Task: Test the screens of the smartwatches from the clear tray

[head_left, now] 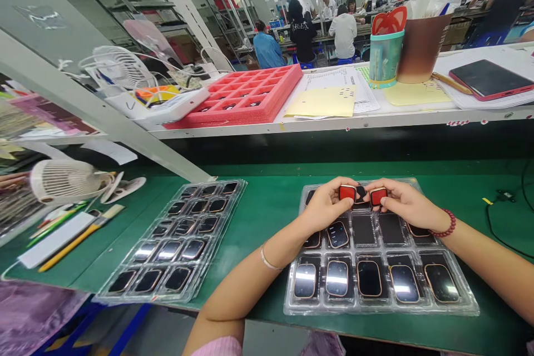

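Note:
Over the right-hand clear plastic tray [292,307], both hands are raised near its far rows. My left hand [329,200] pinches a smartwatch [347,193] whose red face is towards me. Close beside it, my right hand [400,203] grips another smartwatch [379,196], also red-faced with a gold-coloured rim. Several dark watches lie in the tray, among them a lit watch [337,235] in the middle row and a dark-screened watch [369,278] in the near row. Two pockets below my hands show only black bottoms. My wrists hide part of the tray.
A second clear tray [199,283] of watches lies to the left. Further left are a white fan [69,181] and a yellow-handled brush [79,238]. The shelf above holds a red foam tray [287,86], a brown cup [423,47] and a phone [494,78]. A black cable [496,233] lies right.

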A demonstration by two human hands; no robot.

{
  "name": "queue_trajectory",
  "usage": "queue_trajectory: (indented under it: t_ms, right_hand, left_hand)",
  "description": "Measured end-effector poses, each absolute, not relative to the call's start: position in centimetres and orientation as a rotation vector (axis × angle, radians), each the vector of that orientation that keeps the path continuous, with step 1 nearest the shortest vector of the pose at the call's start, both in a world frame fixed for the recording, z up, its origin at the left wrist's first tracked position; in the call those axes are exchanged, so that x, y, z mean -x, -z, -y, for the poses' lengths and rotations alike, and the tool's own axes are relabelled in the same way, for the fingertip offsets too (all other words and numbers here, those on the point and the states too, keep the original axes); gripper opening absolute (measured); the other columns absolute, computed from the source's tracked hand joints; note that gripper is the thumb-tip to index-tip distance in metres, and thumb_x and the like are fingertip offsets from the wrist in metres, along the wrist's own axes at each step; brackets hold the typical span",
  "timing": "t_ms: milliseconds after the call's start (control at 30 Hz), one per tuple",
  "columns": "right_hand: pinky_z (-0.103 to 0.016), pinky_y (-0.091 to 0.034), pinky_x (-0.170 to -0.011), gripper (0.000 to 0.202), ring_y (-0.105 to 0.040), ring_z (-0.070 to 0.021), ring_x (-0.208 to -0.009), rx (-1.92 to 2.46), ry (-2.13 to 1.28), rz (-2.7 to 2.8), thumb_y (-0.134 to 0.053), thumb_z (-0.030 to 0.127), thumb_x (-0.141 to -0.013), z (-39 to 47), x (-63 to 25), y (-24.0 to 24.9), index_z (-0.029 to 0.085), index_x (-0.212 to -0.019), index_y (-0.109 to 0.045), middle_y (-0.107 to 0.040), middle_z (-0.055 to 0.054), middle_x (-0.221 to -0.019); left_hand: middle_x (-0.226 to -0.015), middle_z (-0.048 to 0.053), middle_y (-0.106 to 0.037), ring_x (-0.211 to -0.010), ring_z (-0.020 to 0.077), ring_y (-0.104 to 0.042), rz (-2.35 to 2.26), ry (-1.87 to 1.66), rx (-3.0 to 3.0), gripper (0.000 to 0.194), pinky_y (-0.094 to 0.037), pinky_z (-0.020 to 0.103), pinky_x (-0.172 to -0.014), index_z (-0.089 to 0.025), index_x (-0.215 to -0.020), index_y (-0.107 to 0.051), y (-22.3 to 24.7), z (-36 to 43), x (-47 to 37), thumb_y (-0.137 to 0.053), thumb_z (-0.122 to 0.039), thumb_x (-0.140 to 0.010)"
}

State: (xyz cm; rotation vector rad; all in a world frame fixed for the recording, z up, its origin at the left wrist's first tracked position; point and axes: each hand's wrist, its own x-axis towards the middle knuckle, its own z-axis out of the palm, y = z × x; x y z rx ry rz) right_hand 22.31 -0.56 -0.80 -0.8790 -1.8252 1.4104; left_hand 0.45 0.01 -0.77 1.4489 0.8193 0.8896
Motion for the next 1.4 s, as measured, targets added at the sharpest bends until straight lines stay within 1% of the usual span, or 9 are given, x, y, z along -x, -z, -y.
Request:
queue_trajectory:
  t_ms: [67, 200, 433, 567, 667, 800, 933, 1167, 1400]
  right_hand:
    - [-0.035, -0.057, -0.076, 0.033, -0.065, -0.0194, -0.088, 0.879, -1.402, 1.820, -0.049, 0.018, -0.084, 0.50, -22.34, 0.80, 0.021, -0.115, -0.057, -0.061, -0.007, -0.114]
    - [-0.032, -0.056, -0.068, 0.031, -0.066, -0.0188, -0.083, 0.898, -1.415, 1.821, -0.047, 0.022, -0.088, 0.41, -22.47, 0.96, 0.021, -0.117, -0.057, -0.061, -0.008, -0.114]
    - [-0.035, -0.056, -0.076, 0.023, -0.063, -0.0208, -0.091, 0.871, -1.505, 1.738, -0.050, 0.031, -0.090, 0.50, -22.47, 0.98, 0.018, -0.105, -0.061, -0.066, -0.007, -0.097]
    - [-0.033, -0.057, -0.072, 0.023, -0.064, -0.0194, -0.086, 0.859, -1.507, 1.708, -0.054, 0.034, -0.089, 0.67, -22.43, 0.84, 0.017, -0.102, -0.063, -0.066, -0.007, -0.092]
    - [-0.031, -0.056, -0.068, 0.023, -0.063, -0.0180, -0.081, 0.873, -1.495, 1.720, -0.055, 0.036, -0.088, 0.74, -22.46, 0.74, 0.017, -0.099, -0.063, -0.066, -0.006, -0.088]
    - [-0.027, -0.055, -0.063, 0.020, -0.062, -0.0164, -0.076, 0.890, -1.476, 1.740, -0.057, 0.035, -0.087, 0.79, -22.50, 0.58, 0.017, -0.094, -0.062, -0.066, -0.005, -0.082]
    - [-0.025, -0.054, -0.059, 0.017, -0.060, -0.0149, -0.071, 0.903, -1.461, 1.748, -0.058, 0.032, -0.085, 0.84, -22.43, 0.43, 0.016, -0.091, -0.061, -0.065, -0.005, -0.079]
    - [-0.024, -0.053, -0.059, 0.016, -0.059, -0.0135, -0.070, 0.902, -1.422, 1.750, -0.056, 0.026, -0.084, 0.82, -22.38, 0.53, 0.016, -0.096, -0.059, -0.064, -0.004, -0.081]
    - [-0.026, -0.053, -0.059, 0.020, -0.059, -0.0141, -0.071, 0.868, -1.446, 1.716, -0.057, 0.027, -0.083, 0.72, -22.38, 0.84, 0.017, -0.101, -0.057, -0.063, -0.005, -0.086]
  left_hand:
    - [-0.090, 0.006, -0.063, -0.079, 0.0149, -0.058, -0.810, -0.879, -1.455, 0.032, -0.045, 0.026, -0.071, -0.015, -0.104, -0.056, 0.88, -0.02, -0.43, -0.065, -0.021, -0.075]
    - [-0.089, 0.007, -0.063, -0.078, 0.0155, -0.058, -0.760, -0.864, -1.469, 0.027, -0.046, 0.026, -0.068, -0.015, -0.101, -0.058, 0.99, -0.02, -0.46, -0.064, -0.027, -0.078]
    - [-0.078, 0.006, -0.062, -0.075, 0.0162, -0.059, -0.782, -0.834, -1.458, 0.029, -0.047, 0.024, -0.061, -0.013, -0.091, -0.061, 0.37, 0.23, -0.42, -0.065, -0.038, -0.077]
    - [-0.077, 0.006, -0.063, -0.072, 0.0144, -0.058, -0.794, -0.799, -1.471, 0.031, -0.048, 0.024, -0.060, -0.012, -0.090, -0.062, 0.33, 0.33, -0.20, -0.060, -0.042, -0.081]
    - [-0.079, 0.007, -0.064, -0.074, 0.0150, -0.059, -0.787, -0.810, -1.443, 0.032, -0.049, 0.025, -0.062, -0.013, -0.092, -0.063, 0.37, 0.30, -0.18, -0.058, -0.043, -0.083]
    - [-0.087, 0.008, -0.066, -0.072, 0.0143, -0.061, -0.783, -0.830, -1.425, 0.032, -0.049, 0.024, -0.062, -0.014, -0.099, -0.063, 0.28, 0.21, -0.35, -0.058, -0.041, -0.083]
    - [-0.090, 0.008, -0.067, -0.074, 0.0143, -0.061, -0.813, -0.810, -1.444, 0.030, -0.049, 0.023, -0.062, -0.014, -0.103, -0.062, 0.25, 0.20, -0.41, -0.058, -0.037, -0.083]
    - [-0.101, 0.009, -0.066, -0.077, 0.0144, -0.062, -0.821, -0.804, -1.443, 0.031, -0.051, 0.028, -0.074, -0.014, -0.111, -0.059, 0.71, 0.13, -0.41, -0.057, -0.028, -0.083]
    - [-0.108, 0.011, -0.063, -0.094, 0.0200, -0.061, -0.766, -0.827, -1.420, 0.036, -0.051, 0.033, -0.081, -0.013, -0.115, -0.056, 1.17, -0.03, -0.45, -0.058, -0.022, -0.080]
